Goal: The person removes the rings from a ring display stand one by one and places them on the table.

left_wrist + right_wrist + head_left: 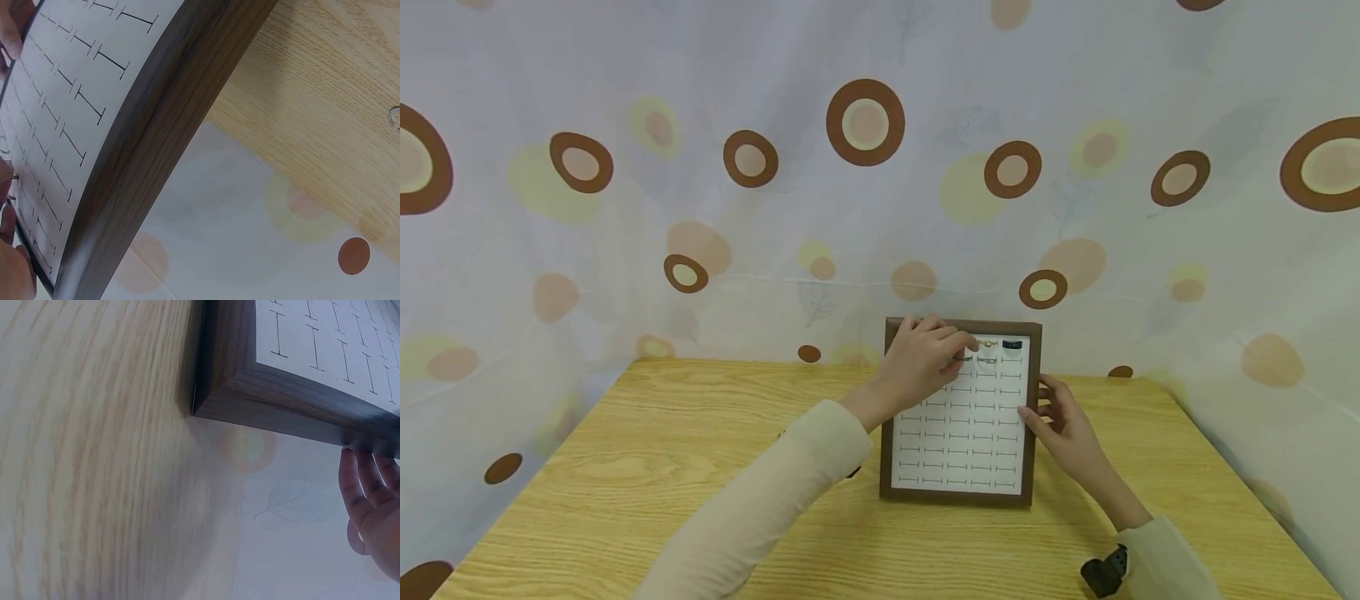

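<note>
A ring display board, a brown wooden frame round a white slotted panel, leans back upright on the table. My left hand reaches over its upper part, thumb and index finger pinching a small ring at the second row; the fingers cover the upper left slots. Beside it a silver ring sits in a slot. Above are a gold-coloured ring and a wide black ring. My right hand grips the board's right side, thumb on the front and fingers along the outer edge.
On the wooden table, a loose silver ring lies left of the board, cut off by the left wrist view's edge. A patterned cloth hangs behind the table and at both sides. A black device is at the right cuff.
</note>
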### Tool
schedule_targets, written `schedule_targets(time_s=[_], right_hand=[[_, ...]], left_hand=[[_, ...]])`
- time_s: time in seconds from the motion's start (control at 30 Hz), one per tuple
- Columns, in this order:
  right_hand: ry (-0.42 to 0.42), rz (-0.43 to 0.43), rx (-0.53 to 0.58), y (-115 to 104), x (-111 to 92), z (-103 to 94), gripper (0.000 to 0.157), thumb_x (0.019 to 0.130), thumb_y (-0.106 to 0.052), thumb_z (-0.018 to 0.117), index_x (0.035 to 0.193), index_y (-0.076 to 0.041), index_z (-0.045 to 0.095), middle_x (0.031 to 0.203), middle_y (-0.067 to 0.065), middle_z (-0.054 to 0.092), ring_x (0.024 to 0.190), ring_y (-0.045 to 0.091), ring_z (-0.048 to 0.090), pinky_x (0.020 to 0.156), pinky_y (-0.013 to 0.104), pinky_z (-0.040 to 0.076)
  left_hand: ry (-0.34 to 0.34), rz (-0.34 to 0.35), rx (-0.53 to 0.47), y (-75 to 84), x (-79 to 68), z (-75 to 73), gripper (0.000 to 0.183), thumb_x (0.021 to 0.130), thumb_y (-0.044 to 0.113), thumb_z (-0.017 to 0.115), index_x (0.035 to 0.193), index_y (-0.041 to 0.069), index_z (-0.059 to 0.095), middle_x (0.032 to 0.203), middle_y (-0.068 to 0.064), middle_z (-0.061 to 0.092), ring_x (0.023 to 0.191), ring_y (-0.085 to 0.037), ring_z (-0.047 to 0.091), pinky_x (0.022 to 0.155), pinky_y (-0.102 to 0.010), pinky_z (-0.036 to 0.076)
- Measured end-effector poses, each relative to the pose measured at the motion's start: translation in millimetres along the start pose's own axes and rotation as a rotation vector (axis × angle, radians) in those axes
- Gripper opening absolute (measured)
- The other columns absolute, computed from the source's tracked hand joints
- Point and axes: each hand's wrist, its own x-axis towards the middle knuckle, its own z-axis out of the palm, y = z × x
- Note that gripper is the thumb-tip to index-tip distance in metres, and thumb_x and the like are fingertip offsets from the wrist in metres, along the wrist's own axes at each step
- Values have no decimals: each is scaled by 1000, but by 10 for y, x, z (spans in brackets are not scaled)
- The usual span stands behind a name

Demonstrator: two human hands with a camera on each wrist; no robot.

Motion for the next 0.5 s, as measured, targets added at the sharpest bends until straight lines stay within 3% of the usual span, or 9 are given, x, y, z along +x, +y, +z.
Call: schedule_targets(time_s=[0.5], right_hand=[[4,-15,-18,1,8,-1,53,91,-11,53,137,1,28,113,16,52,91,7,56,72,15,48]], left_hand=[[8,7,-59,-3,17,-56,16,81,15,65,96,22,65,80,11,66,82,-10,50,67,-27,29]])
